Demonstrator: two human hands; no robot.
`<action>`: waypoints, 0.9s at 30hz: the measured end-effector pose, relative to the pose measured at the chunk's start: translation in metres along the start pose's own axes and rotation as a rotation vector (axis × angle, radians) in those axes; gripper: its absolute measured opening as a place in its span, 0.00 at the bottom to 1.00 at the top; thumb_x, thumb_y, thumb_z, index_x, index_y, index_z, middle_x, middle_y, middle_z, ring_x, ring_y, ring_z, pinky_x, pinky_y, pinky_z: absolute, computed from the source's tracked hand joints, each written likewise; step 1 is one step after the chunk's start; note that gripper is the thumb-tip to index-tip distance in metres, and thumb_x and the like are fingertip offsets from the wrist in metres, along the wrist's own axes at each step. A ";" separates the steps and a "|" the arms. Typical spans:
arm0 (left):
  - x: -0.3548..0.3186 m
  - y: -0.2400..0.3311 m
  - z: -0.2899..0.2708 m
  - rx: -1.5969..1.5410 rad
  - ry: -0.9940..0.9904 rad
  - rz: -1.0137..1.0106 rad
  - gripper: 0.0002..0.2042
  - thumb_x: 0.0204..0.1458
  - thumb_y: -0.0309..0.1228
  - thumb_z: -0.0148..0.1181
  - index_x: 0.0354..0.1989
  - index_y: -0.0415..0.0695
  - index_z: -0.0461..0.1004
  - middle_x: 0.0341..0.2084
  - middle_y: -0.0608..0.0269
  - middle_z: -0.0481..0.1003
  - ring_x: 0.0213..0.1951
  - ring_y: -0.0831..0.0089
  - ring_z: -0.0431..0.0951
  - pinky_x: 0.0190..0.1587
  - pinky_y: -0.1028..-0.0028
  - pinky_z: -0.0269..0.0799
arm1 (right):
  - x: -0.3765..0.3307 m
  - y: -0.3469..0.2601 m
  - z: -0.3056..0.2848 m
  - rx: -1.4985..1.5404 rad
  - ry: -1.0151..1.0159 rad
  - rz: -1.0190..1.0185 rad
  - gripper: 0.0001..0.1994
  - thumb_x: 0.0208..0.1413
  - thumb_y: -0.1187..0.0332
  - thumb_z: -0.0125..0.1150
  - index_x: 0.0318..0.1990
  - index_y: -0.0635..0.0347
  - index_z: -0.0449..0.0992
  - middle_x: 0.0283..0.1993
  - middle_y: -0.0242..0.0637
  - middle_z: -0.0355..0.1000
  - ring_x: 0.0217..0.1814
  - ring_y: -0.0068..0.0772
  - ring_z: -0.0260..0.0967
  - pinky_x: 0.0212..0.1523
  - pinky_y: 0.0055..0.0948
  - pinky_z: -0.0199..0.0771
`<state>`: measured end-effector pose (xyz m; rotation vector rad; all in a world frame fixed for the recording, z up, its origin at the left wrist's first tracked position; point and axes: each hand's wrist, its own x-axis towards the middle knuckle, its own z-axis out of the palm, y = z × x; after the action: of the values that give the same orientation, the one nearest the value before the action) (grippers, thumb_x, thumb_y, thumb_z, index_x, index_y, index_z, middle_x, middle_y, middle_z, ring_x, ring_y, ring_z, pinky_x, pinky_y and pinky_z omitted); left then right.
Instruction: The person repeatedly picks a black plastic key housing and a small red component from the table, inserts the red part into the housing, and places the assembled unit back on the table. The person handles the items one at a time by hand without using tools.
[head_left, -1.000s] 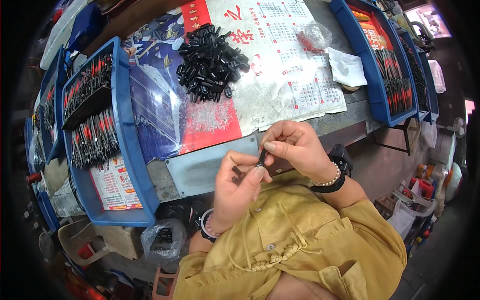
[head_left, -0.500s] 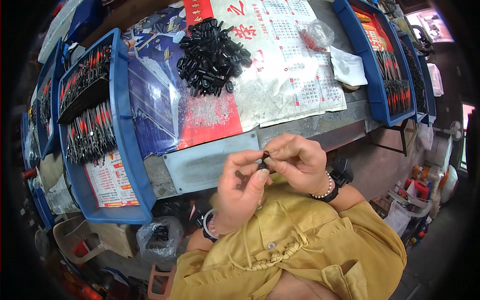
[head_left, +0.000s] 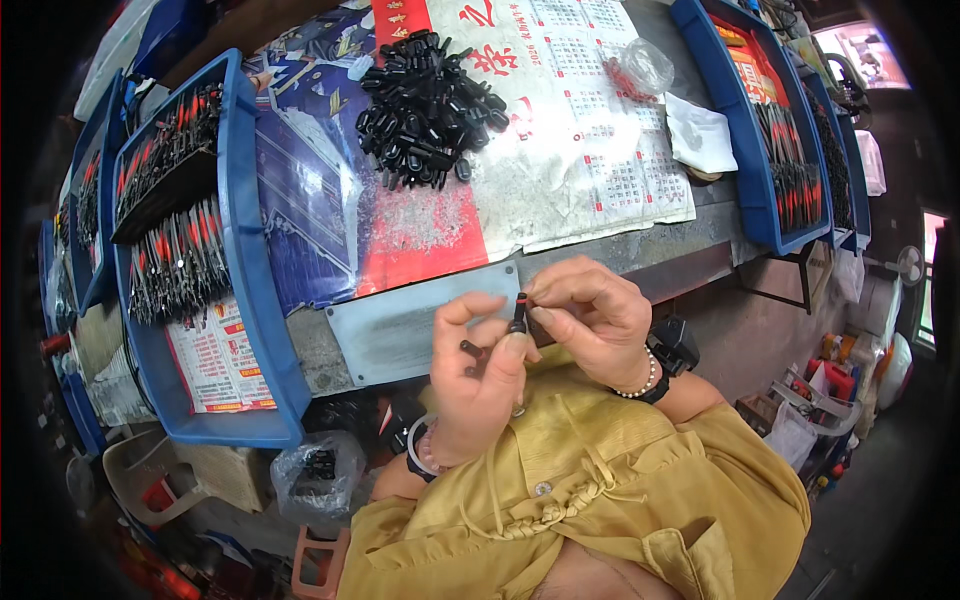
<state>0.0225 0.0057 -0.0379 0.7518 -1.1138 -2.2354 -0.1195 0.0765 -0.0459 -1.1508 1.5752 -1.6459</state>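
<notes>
My left hand point(head_left: 478, 375) pinches a small black plastic piece with a red band point(head_left: 519, 313) between thumb and forefinger, its banded end up. More small black pieces point(head_left: 472, 352) are tucked in the curled fingers of that hand. Close beside the banded end, my right hand point(head_left: 592, 318) has thumb and forefinger pressed together; whether something tiny is between them I cannot make out. Both hands are in front of a pale metal plate point(head_left: 385, 335) on the bench edge. Beyond lies a heap of glossy black plastic pieces point(head_left: 420, 120) on a printed paper sheet point(head_left: 590, 215).
On the left, a blue tray point(head_left: 290, 400) holds rows of dark slender tools with red marks. Another blue tray point(head_left: 765, 215) with similar tools stands at right. A clear plastic bag point(head_left: 645, 68) and white cloth point(head_left: 700, 135) lie on the sheet. Below left hangs a plastic bag point(head_left: 318, 475).
The right fingertips have drawn slightly off the top of the black piece, so its red-banded end now shows upright. The left hand has turned a little, exposing more of the pieces in it.
</notes>
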 end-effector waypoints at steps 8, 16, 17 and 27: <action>0.002 0.000 -0.003 0.009 -0.013 -0.012 0.16 0.59 0.24 0.51 0.53 0.39 0.57 0.28 0.57 0.73 0.17 0.88 0.64 0.20 0.87 0.60 | 0.000 -0.001 0.003 -0.187 0.023 -0.138 0.09 0.50 0.84 0.61 0.39 0.69 0.74 0.42 0.49 0.74 0.37 0.26 0.73 0.34 0.20 0.74; -0.001 -0.002 -0.003 0.013 0.044 -0.012 0.12 0.58 0.24 0.52 0.47 0.39 0.59 0.27 0.60 0.73 0.17 0.88 0.64 0.19 0.86 0.59 | 0.002 0.000 0.001 -0.139 -0.048 -0.177 0.07 0.46 0.81 0.61 0.35 0.67 0.76 0.36 0.44 0.75 0.33 0.35 0.74 0.33 0.26 0.74; -0.001 -0.002 -0.003 0.022 0.051 -0.009 0.11 0.58 0.24 0.52 0.46 0.39 0.59 0.27 0.61 0.73 0.17 0.88 0.64 0.19 0.86 0.59 | 0.003 0.000 0.000 -0.131 -0.081 -0.178 0.06 0.46 0.80 0.61 0.34 0.67 0.76 0.35 0.43 0.75 0.32 0.35 0.74 0.32 0.26 0.74; 0.009 0.002 -0.011 -0.112 -0.004 -0.178 0.14 0.61 0.29 0.48 0.52 0.38 0.59 0.26 0.58 0.74 0.17 0.84 0.66 0.21 0.85 0.62 | 0.045 -0.007 -0.018 -0.311 -0.142 -0.058 0.05 0.52 0.73 0.59 0.33 0.66 0.75 0.32 0.41 0.75 0.30 0.33 0.74 0.33 0.27 0.73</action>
<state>0.0241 -0.0075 -0.0439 0.8276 -0.9465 -2.4260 -0.1545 0.0466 -0.0293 -1.4498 1.7601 -1.3515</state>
